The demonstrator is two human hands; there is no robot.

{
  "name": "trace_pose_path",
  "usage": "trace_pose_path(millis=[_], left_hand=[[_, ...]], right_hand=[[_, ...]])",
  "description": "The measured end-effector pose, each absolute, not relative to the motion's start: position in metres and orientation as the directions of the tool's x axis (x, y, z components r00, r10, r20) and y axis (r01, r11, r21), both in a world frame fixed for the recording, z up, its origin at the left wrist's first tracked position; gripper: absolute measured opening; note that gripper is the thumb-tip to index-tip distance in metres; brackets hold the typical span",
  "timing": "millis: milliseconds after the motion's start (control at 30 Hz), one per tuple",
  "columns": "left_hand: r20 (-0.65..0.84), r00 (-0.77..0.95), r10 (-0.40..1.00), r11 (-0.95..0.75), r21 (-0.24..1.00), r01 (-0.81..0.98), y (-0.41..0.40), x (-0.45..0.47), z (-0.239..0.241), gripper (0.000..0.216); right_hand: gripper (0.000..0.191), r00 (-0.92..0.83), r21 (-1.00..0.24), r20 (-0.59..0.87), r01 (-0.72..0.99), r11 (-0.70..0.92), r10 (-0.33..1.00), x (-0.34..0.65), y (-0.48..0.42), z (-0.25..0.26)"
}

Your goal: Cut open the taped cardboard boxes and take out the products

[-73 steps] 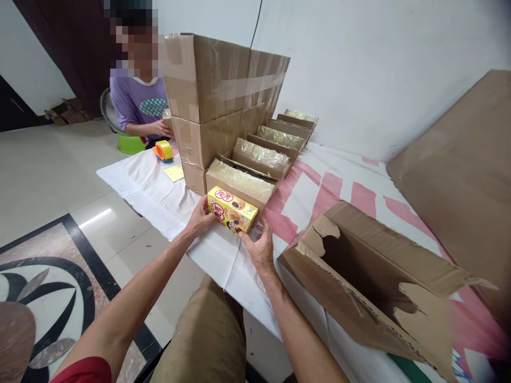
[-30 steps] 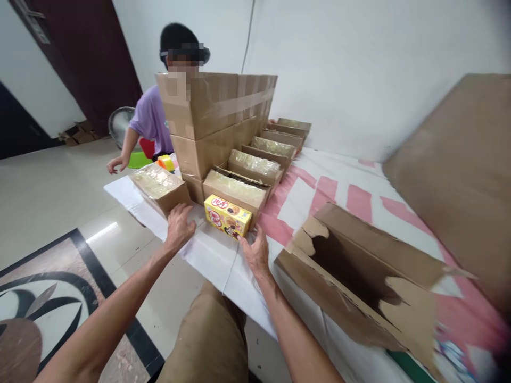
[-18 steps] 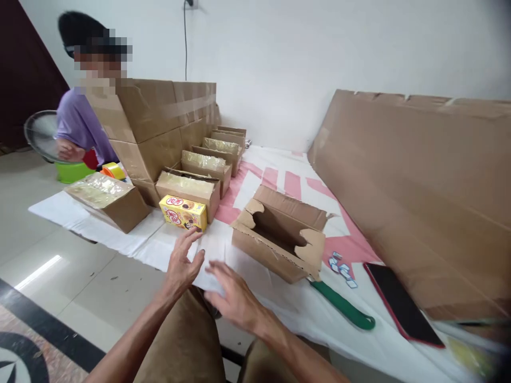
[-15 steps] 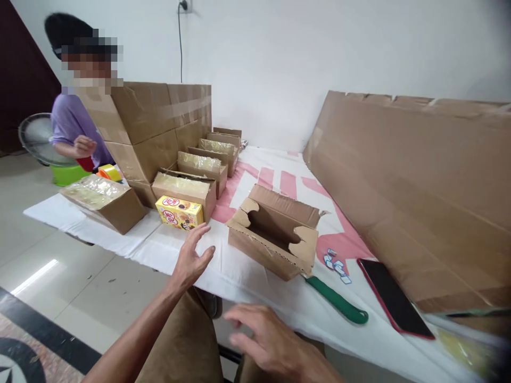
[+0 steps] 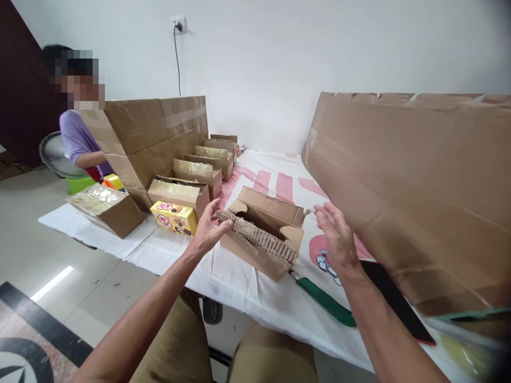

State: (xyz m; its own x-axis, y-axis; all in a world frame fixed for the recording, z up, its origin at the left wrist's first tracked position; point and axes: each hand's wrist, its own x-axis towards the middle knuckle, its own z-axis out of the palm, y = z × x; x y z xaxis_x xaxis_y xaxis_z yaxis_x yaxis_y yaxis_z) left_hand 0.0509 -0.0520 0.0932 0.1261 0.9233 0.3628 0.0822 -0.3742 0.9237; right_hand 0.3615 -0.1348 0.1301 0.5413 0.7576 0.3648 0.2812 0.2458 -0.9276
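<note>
A small brown carton [image 5: 255, 255] stands on the cloth in front of me with its top open. Its front flap [image 5: 259, 238] is raised and shows a ribbed, worn surface. My left hand [image 5: 209, 229] is at the carton's left front corner, fingers stretched and thumb apart, the thumb at the flap's left end. To the right of the carton, my right hand [image 5: 335, 234] hovers with its fingers spread, near the frayed end of the back flap [image 5: 275, 205]. Neither hand visibly grips anything. A green-handled knife [image 5: 325, 300] lies by the carton's right front corner.
A yellow snack box [image 5: 173, 217] stands left of my left hand. Behind it are several open cartons [image 5: 179, 191] and a wall of stacked cartons [image 5: 139, 127]. A large cardboard sheet [image 5: 411, 197] and a phone [image 5: 391, 292] are at right. Another person [image 5: 80, 138] is at far left.
Both hands have moved to the carton, the right one rising from near my lap. The carton's front flap now stands up along the opening. The view has shifted slightly.
</note>
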Motion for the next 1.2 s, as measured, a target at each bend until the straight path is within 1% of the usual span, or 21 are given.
trace_pose_path(millis=[100,167,233,300,367,433,533,600,667,800,900,1000,1067,1133,1200], left_hand=[[0.310,0.086,0.947,-0.321,0.933,0.162,-0.043,0.061,0.091,0.086],[0.288,0.077,0.955,-0.298,0.928,0.222,-0.040,0.066,0.087,0.082],[0.283,0.077,0.956,-0.293,0.924,0.245,-0.040,0.069,0.083,0.076],[0.279,0.080,0.957,-0.290,0.932,0.218,-0.045,0.070,0.079,0.069],[0.265,0.068,0.962,-0.273,0.947,0.169,-0.051,0.070,0.076,0.067],[0.242,0.047,0.969,-0.246,0.963,0.114,-0.058,0.069,0.073,0.067],[0.223,0.045,0.974,-0.225,0.973,0.045,-0.067,0.071,0.069,0.058],[0.218,0.047,0.975,-0.219,0.975,0.027,-0.072,0.075,0.067,0.050],[0.213,0.031,0.977,-0.213,0.977,0.025,-0.077,0.077,0.067,0.048],[0.235,0.011,0.972,-0.235,0.972,0.000,-0.091,0.059,0.079,0.046],[0.247,0.001,0.969,-0.247,0.969,-0.011,-0.110,0.020,0.093,0.046],[0.246,-0.069,0.967,-0.245,0.969,0.018,-0.132,-0.034,0.102,0.044],[0.248,-0.151,0.957,-0.237,0.968,0.085,-0.145,-0.073,0.102,0.043],[0.245,-0.247,0.938,-0.200,0.961,0.193,-0.153,-0.109,0.099,0.044],[0.237,-0.335,0.912,-0.161,0.958,0.237,-0.156,-0.139,0.096,0.047]], right_hand=[[0.063,0.407,-0.881,0.443,0.365,0.302,0.799,0.348,-0.127,0.129],[0.057,0.252,-0.811,0.489,0.482,0.330,0.835,0.344,-0.136,0.124],[0.057,0.060,-0.690,0.516,0.620,0.374,0.854,0.345,-0.151,0.115],[0.058,-0.071,-0.556,0.537,0.720,0.415,0.841,0.349,-0.165,0.104],[0.058,-0.109,-0.471,0.552,0.778,0.417,0.827,0.352,-0.176,0.092],[0.063,-0.105,-0.432,0.554,0.812,0.393,0.826,0.356,-0.183,0.079],[0.072,-0.078,-0.440,0.522,0.828,0.347,0.849,0.361,-0.183,0.063],[0.069,-0.066,-0.471,0.504,0.815,0.338,0.861,0.364,-0.180,0.059],[0.063,-0.069,-0.485,0.512,0.799,0.355,0.856,0.364,-0.179,0.060],[0.058,-0.097,-0.405,0.604,0.817,0.410,0.791,0.350,-0.184,0.077],[0.059,-0.163,-0.337,0.656,0.810,0.480,0.737,0.318,-0.188,0.088],[0.060,-0.235,-0.330,0.677,0.750,0.573,0.697,0.269,-0.184,0.087],[0.061,-0.262,-0.372,0.673,0.688,0.623,0.691,0.232,-0.176,0.081],[0.062,-0.293,-0.422,0.657,0.620,0.661,0.694,0.195,-0.163,0.074],[0.063,-0.332,-0.459,0.641,0.557,0.692,0.692,0.163,-0.148,0.069]])
